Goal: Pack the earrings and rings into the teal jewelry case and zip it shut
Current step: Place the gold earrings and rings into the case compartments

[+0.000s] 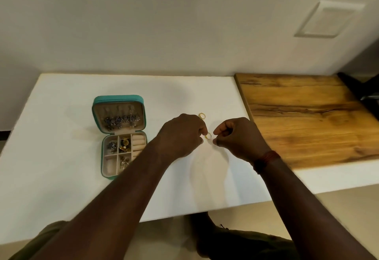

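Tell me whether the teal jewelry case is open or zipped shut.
Open. The teal jewelry case lies with lid folded back, earrings and divided compartments exposed.

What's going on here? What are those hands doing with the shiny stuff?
A person is packing jewelry into a teal case, which lies open on the white table. Earrings already hang in its lid and fill some compartments. The left hand pinches a gold ring to the right of the case. The right hand has curled fingers close beside the ring; whether they touch it is unclear. A second gold ring lies on the table behind the hands. The case is not yet zipped.
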